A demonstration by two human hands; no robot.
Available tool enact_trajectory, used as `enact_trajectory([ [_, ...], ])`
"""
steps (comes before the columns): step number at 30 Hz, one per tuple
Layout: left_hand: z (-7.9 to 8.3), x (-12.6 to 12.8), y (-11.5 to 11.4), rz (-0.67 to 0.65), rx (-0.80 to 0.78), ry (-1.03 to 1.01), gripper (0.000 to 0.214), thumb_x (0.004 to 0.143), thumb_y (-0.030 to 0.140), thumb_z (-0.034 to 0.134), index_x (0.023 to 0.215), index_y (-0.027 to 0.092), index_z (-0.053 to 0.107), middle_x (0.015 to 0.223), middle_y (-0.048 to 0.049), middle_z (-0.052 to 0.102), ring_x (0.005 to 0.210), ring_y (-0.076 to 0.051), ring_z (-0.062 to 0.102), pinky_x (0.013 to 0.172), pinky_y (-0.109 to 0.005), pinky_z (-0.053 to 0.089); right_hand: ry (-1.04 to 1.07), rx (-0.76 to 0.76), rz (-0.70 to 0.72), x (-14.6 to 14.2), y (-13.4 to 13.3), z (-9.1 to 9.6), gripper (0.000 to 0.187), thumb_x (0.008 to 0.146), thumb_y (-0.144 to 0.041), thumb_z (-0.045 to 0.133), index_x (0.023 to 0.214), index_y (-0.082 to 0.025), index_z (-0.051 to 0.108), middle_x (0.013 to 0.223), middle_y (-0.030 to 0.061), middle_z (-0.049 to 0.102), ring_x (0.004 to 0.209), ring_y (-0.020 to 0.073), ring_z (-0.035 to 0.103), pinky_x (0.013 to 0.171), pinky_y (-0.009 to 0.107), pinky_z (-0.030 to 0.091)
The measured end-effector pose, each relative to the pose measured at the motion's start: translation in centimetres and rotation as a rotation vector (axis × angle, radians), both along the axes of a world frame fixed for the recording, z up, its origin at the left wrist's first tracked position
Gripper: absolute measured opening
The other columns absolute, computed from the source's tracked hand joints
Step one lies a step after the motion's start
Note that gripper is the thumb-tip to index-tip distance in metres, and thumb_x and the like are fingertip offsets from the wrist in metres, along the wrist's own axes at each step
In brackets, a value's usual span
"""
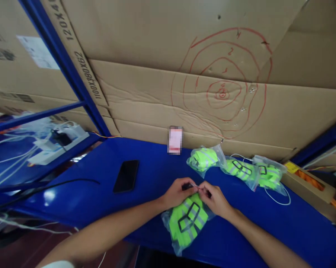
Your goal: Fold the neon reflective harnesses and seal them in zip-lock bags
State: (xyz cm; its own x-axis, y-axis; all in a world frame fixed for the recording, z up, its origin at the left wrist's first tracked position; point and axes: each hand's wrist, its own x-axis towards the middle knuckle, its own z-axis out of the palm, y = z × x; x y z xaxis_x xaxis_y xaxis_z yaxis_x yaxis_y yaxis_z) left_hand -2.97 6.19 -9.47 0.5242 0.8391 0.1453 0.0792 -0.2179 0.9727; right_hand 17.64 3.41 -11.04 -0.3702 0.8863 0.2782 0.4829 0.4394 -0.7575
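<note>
My left hand [180, 191] and my right hand [214, 199] meet at the top edge of a clear plastic bag [176, 247], their fingers pinching its opening. Inside the bag lies a folded neon-yellow garment [188, 223] with grey reflective strips and black buckle-like loops. The bag rests near the front edge of the blue table [153, 160]. Behind my hands sits another bagged neon bundle [203, 159]. Two more such bags, a middle one [239, 169] and a right one [268, 175], lie side by side to its right.
A black phone [125, 176] lies left of my hands. A blurred pinkish card [175, 140] leans against the cardboard wall [145, 93]. An open cardboard box [310, 186] with orange contents stands at right. White power strips [58, 145] and cables crowd the left. A white cord [286, 203] curls near the bags.
</note>
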Motion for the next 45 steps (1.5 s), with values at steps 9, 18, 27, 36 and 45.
enact_trajectory([
  [9, -0.3, 0.1, 0.3, 0.017, -0.057, -0.056, 0.038, 0.086, 0.049, 0.067, 0.091, 0.013, 0.075, 0.085, -0.0071, 0.074, 0.078, -0.019, 0.064, 0.073, -0.028, 0.046, 0.035, -0.048, -0.014, -0.1, -0.1, 0.3, 0.032, 0.101, -0.045, 0.044, 0.091, -0.02, 0.06, 0.06, -0.0053, 0.046, 0.053, 0.0097, 0.042, 0.053, 0.023, 0.028],
  [18, 0.7, -0.4, 0.9, 0.065, -0.064, -0.088, 0.04, 0.091, 0.051, 0.062, 0.092, 0.012, 0.071, 0.086, -0.0074, 0.07, 0.081, -0.018, 0.062, 0.076, -0.029, 0.047, 0.095, -0.031, -0.107, 0.0, 0.9, 0.1, 0.042, 0.098, -0.051, 0.048, 0.071, -0.019, 0.051, 0.057, -0.0047, 0.044, 0.055, 0.0101, 0.041, 0.054, 0.023, 0.029],
  [27, 3.5, -2.1, 0.4, -0.195, 0.012, 0.146, 0.106, 0.069, 0.034, 0.086, 0.151, 0.026, 0.019, 0.126, -0.0121, 0.057, 0.11, -0.025, 0.062, 0.098, -0.043, 0.048, 0.217, 0.027, -0.266, 0.9, 1.0, 0.2, 0.046, 0.102, -0.05, 0.036, 0.076, -0.019, 0.056, 0.062, -0.0035, 0.045, 0.058, 0.0109, 0.044, 0.057, 0.023, 0.032],
  [36, 5.9, -13.7, 11.1, 0.763, 0.477, 0.606, 0.09, 0.073, 0.04, 0.075, 0.148, 0.017, 0.029, 0.139, -0.0192, 0.05, 0.13, -0.036, 0.052, 0.105, -0.05, 0.045, 0.05, 0.074, -0.172, 0.9, 1.3, 0.2, 0.035, 0.103, -0.041, 0.041, 0.085, -0.021, 0.064, 0.076, -0.0002, 0.067, 0.071, 0.0145, 0.064, 0.068, 0.024, 0.042],
  [45, 2.9, -9.0, 10.1, 0.908, 0.803, 0.844, 0.054, 0.094, 0.032, 0.05, 0.144, 0.012, 0.043, 0.151, -0.0255, 0.036, 0.141, -0.042, 0.035, 0.111, -0.061, 0.029, -0.286, 0.22, -0.046, 1.0, 0.7, 0.7, 0.028, 0.103, -0.033, 0.042, 0.09, -0.022, 0.064, 0.088, 0.0022, 0.071, 0.082, 0.0166, 0.068, 0.075, 0.025, 0.046],
])
